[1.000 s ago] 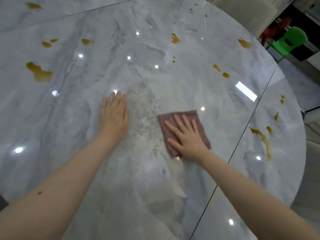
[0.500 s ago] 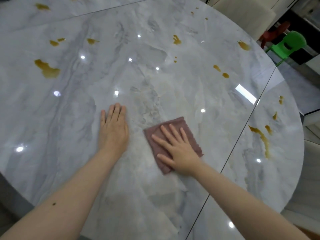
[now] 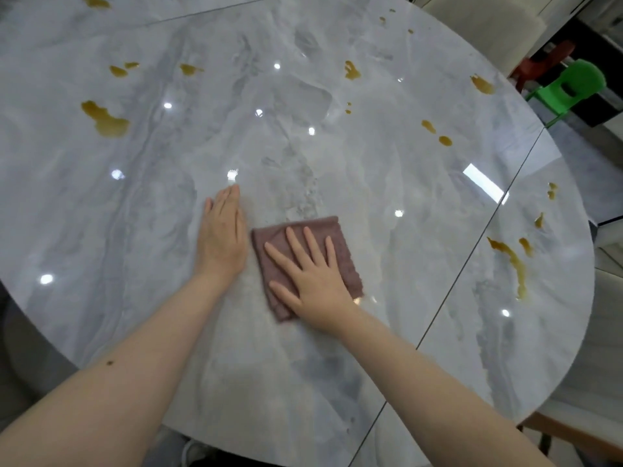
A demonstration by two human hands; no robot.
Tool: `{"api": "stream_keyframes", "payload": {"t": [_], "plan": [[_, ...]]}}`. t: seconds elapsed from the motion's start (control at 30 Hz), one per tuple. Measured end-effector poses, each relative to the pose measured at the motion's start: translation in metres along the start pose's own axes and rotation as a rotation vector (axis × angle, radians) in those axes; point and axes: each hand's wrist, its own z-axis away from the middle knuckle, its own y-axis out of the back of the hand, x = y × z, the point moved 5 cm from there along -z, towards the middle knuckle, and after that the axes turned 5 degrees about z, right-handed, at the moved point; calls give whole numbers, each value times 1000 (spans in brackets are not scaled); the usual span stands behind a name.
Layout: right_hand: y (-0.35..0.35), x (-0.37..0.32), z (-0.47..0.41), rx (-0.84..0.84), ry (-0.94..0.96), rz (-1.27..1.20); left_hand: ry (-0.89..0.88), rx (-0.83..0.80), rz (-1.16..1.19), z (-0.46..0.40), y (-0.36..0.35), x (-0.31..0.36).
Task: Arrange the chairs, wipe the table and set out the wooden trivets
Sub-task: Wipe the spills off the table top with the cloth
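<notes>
The right hand [image 3: 315, 281] lies flat with fingers spread, pressing a folded mauve cloth [image 3: 305, 261] onto the grey marble worktop [image 3: 337, 382], near its middle. The left hand [image 3: 222, 237] rests palm down, fingers straight and together, just beside the cloth's left edge, grasping nothing. Brown spills [image 3: 106, 119] dot the far side and the right edge. A green chair [image 3: 569, 91] stands beyond the far right edge.

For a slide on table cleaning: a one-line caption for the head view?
Right hand presses a cloth flat on the stained marble table; left hand rests beside it.
</notes>
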Motion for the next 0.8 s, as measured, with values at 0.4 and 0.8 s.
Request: {"api": "stream_keyframes", "payload": {"t": [0.4, 0.8], "plan": [[69, 60, 46, 93, -396, -1257, -36, -104, -29, 21, -7, 14], [8, 41, 44, -3, -332, -75, -98, -129, -168, 31, -11, 5]]}}
